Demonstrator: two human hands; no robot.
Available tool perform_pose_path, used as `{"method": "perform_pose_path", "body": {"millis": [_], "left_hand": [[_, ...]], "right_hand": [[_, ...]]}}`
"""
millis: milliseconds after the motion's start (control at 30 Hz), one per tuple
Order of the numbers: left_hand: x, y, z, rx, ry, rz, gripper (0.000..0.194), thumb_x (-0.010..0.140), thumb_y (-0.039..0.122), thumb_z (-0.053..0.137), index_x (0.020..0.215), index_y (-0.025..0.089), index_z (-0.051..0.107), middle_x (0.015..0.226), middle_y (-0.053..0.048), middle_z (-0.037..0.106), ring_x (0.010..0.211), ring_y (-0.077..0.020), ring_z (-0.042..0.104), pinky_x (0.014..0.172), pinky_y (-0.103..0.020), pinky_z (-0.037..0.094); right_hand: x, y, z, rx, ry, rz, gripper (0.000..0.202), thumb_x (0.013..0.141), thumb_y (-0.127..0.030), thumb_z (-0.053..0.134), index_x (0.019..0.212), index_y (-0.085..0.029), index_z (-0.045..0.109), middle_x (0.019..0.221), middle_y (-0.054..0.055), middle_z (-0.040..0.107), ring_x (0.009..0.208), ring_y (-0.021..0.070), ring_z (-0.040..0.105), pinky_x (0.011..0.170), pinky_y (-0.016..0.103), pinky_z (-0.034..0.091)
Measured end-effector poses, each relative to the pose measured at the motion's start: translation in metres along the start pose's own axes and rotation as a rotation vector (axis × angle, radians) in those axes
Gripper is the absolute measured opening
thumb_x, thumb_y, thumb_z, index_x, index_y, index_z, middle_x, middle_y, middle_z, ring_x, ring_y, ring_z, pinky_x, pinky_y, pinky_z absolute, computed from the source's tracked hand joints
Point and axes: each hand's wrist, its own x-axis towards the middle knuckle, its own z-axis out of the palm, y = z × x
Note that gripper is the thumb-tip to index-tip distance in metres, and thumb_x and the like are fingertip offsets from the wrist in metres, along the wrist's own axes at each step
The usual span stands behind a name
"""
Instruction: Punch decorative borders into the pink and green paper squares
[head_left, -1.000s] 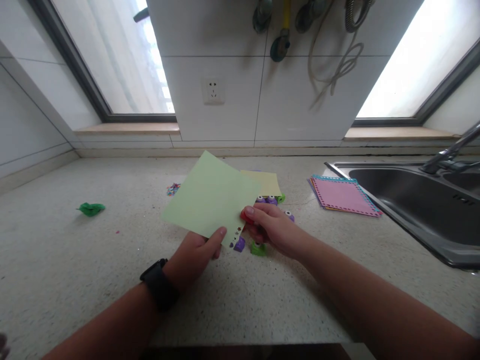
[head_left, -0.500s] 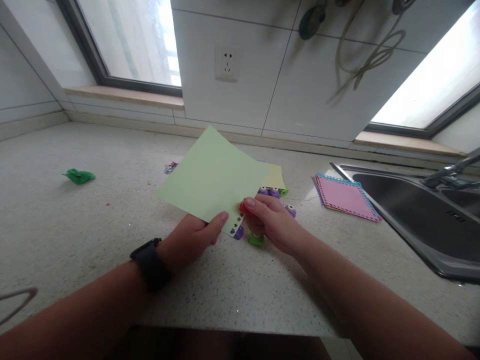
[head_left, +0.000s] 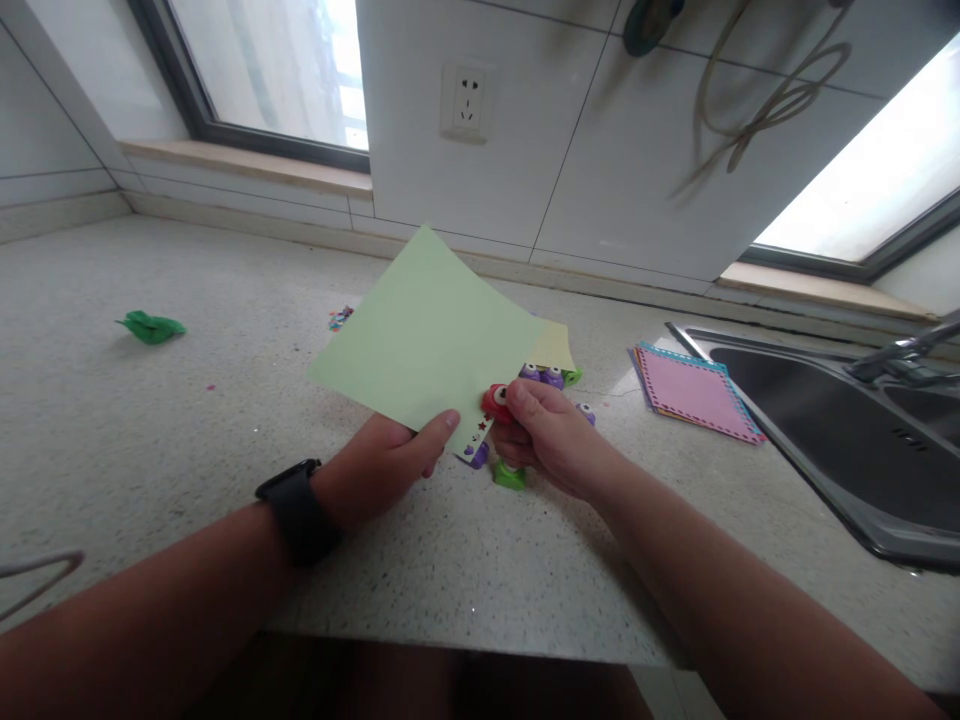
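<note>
My left hand (head_left: 397, 450) grips a light green sheet of paper (head_left: 427, 330) by its lower edge, thumb on top. Small punched shapes, among them a star, run along the sheet's lower right edge. In my right hand (head_left: 551, 435) is a red craft hole punch (head_left: 496, 402) with an eye-like top, set at that edge just above the shapes. My right thumb rests beside the eye. Below lie a green punch (head_left: 510, 475) and a purple punch (head_left: 477, 456), partly covered by the sheet. More purple punches (head_left: 553, 377) stand behind my right hand.
A yellow sheet (head_left: 553, 345) lies behind the green one. At the right, a stack of pink and blue sheets with punched borders (head_left: 697, 393) sits beside the sink (head_left: 810, 440). A crumpled green piece (head_left: 152, 327) lies left; colourful paper bits (head_left: 340, 318) lie farther back.
The red punch has turned so its eye-like top shows more, and my right thumb has shifted right off its top. The camera view has moved slightly.
</note>
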Motion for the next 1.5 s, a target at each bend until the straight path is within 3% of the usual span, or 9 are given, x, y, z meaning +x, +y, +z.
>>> {"method": "perform_pose_path", "body": {"millis": [733,1500], "left_hand": [[-0.0013,0.0008,0.0014,-0.035,0.015,-0.007,0.05,0.091,0.048,0.047,0.047,0.024,0.043,0.048,0.002,0.048,0.053,-0.0161,0.049,0.063,-0.031,0.042],[-0.0014,-0.0004,0.0007,-0.052,-0.012,-0.04,0.05,0.092,0.049,0.046,0.049,0.023,0.043,0.048,0.004,0.048,0.051,-0.014,0.049,0.062,-0.03,0.042]], "right_hand": [[0.0011,0.0011,0.0027,-0.038,0.066,0.003,0.038,0.088,-0.052,0.064,0.073,-0.021,0.046,0.055,-0.01,0.029,0.044,0.0062,0.024,0.041,0.022,0.018],[0.001,0.0006,0.0011,0.006,-0.018,0.017,0.042,0.089,-0.056,0.062,0.076,-0.021,0.045,0.057,-0.01,0.024,0.045,0.0058,0.021,0.042,0.022,0.015]]}}
